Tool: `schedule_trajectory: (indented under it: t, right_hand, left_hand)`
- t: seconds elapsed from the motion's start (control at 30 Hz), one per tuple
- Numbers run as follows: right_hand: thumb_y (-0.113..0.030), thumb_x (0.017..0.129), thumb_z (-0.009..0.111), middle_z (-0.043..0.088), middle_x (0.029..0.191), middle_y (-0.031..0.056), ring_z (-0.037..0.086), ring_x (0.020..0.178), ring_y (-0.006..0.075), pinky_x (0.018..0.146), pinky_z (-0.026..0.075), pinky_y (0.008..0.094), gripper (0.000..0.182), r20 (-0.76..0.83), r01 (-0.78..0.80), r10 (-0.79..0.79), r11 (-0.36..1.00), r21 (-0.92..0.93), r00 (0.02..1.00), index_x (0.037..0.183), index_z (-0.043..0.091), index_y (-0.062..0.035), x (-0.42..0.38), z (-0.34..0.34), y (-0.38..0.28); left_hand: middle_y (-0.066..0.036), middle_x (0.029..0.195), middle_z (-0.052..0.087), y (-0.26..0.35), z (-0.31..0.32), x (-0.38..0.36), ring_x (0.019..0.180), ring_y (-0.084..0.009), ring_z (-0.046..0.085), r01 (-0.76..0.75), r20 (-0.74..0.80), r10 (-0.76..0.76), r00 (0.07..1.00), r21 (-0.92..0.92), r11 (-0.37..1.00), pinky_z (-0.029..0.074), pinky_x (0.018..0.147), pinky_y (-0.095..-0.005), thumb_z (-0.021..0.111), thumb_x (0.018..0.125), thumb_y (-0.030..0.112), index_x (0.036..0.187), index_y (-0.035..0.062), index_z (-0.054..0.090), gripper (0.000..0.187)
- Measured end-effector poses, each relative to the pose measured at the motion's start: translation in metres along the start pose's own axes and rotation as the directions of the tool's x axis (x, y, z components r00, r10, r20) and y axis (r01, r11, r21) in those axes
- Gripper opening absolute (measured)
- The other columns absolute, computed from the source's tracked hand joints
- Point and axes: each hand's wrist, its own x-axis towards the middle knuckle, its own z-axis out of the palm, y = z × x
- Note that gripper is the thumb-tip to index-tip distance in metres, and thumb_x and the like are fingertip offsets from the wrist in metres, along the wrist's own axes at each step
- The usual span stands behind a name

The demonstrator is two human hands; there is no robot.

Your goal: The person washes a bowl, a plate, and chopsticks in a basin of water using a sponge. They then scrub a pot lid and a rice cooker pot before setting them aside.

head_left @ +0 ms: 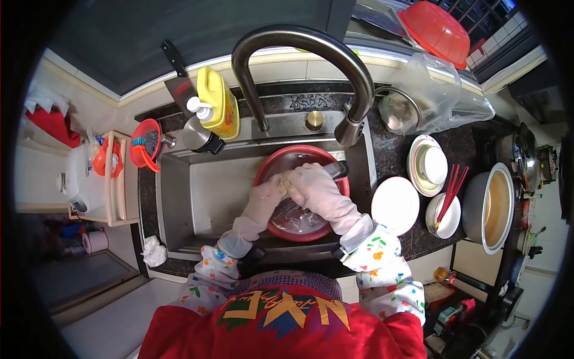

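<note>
Both my hands wear pale, translucent gloves and meet over a red basin (259, 179) standing in the steel sink. My left hand (266, 197) is closed by a small crumpled beige cloth or scrubber (284, 184), pressed up against the other hand. My right hand (314, 186) is curled over a black-handled utensil, and its black handle (339, 169) sticks out on the far right side. The utensil's other end is hidden by the hands. Below them, the basin holds something dark and wet with shiny water or film (296, 222).
A curved faucet (299, 37) arches over the sink (209, 203). Yellow detergent bottle (218, 105) and cleaver (179, 84) stand behind left. On the right counter are a white plate (394, 206), stacked dishes (426, 164), a bowl (443, 224) with red chopsticks, and a large pot (478, 206).
</note>
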Motion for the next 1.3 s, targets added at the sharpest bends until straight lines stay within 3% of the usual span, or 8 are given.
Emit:
schedule_trajectory:
  t: [0.17,0.43,0.6,0.83,0.93,0.97,1.17,1.3]
  right_hand:
    - [-0.021,0.084,0.057,0.064,0.092,0.0115,0.06,0.089,0.0324,0.08,0.046,0.044,0.022,-0.381,0.114,0.069,0.892,0.437,0.922,0.098,0.06,-0.0047,-0.012,-0.001,0.05]
    - [-0.02,0.075,0.058,0.063,0.095,0.0101,0.056,0.096,0.0296,0.085,0.041,0.041,0.021,-0.125,-0.118,0.123,0.992,0.046,0.984,0.094,0.061,-0.0112,0.011,0.014,0.014]
    - [-0.018,0.075,0.058,0.063,0.092,0.0118,0.057,0.094,0.0306,0.082,0.044,0.0434,0.023,-0.12,0.083,-0.072,0.992,0.094,0.99,0.096,0.061,-0.0093,0.016,0.014,0.025]
    - [-0.015,0.082,0.053,0.062,0.1,0.0122,0.059,0.089,0.0341,0.079,0.048,0.0417,0.02,-0.234,-0.202,0.353,0.846,0.493,0.906,0.099,0.06,-0.0081,-0.009,0.015,0.066]
    - [-0.014,0.078,0.057,0.065,0.092,0.0108,0.059,0.091,0.0334,0.078,0.047,0.0426,0.016,-0.148,0.253,-0.227,0.947,0.198,0.963,0.092,0.061,-0.0091,0.019,0.022,0.041]
    - [-0.014,0.076,0.057,0.064,0.094,0.0106,0.058,0.094,0.0317,0.08,0.046,0.042,0.013,0.169,0.15,-0.167,0.983,0.104,0.971,0.087,0.062,-0.0097,0.029,-0.014,-0.001]
    - [-0.019,0.082,0.058,0.065,0.101,0.0124,0.058,0.099,0.0333,0.086,0.047,0.0397,0.025,-0.095,0.323,-0.309,0.885,0.336,0.946,0.103,0.062,-0.006,0.016,-0.015,0.038]
    - [-0.019,0.085,0.056,0.064,0.098,0.0154,0.06,0.091,0.0346,0.081,0.048,0.0384,0.022,-0.077,-0.019,0.087,0.773,0.634,0.993,0.103,0.059,-0.0059,-0.015,0.006,0.078]
  left_hand:
    - [-0.002,0.066,0.056,-0.03,-0.025,0.002,0.067,-0.0103,0.049,0.152,-0.083,-0.154,0.985,-0.033,0.988,0.043,0.062,-0.032,0.044,0.097,0.044,0.08,-0.0024,0.062,0.053]
    - [-0.006,0.065,0.054,-0.002,-0.004,-0.003,0.066,-0.0128,0.05,0.039,0.052,-0.039,0.998,0.006,0.999,0.045,0.064,-0.0326,0.044,0.096,0.04,0.081,-0.0034,0.06,0.049]
    - [-0.004,0.063,0.053,-0.024,-0.021,-0.002,0.064,-0.0101,0.046,0.128,-0.052,-0.13,0.99,-0.041,0.991,0.043,0.062,-0.032,0.04,0.098,0.041,0.076,-0.0023,0.06,0.053]
    - [-0.006,0.06,0.055,-0.031,-0.023,0.001,0.058,-0.015,0.048,0.208,-0.074,-0.218,0.973,-0.121,0.971,0.043,0.059,-0.0353,0.041,0.098,0.043,0.076,-0.0028,0.061,0.054]
    - [-0.008,0.06,0.055,-0.009,-0.016,0.001,0.058,-0.0162,0.048,0.123,-0.047,-0.121,0.991,0.041,0.992,0.043,0.061,-0.0353,0.043,0.098,0.04,0.078,-0.0032,0.061,0.051]
    - [-0.008,0.06,0.055,-0.008,-0.013,0.002,0.058,-0.0162,0.048,0.123,-0.047,-0.121,0.992,0.045,0.991,0.043,0.061,-0.0353,0.043,0.098,0.04,0.078,-0.0032,0.061,0.051]
    - [-0.004,0.06,0.052,-0.052,-0.006,0.004,0.06,-0.0136,0.046,0.063,-0.077,-0.073,0.994,-0.128,0.99,0.042,0.06,-0.0333,0.044,0.097,0.041,0.076,-0.0022,0.059,0.05]
    - [-0.003,0.062,0.052,-0.055,-0.024,-0.002,0.061,-0.0132,0.046,0.201,-0.003,-0.201,0.98,-0.049,0.978,0.043,0.061,-0.0333,0.043,0.098,0.041,0.076,-0.0023,0.059,0.051]
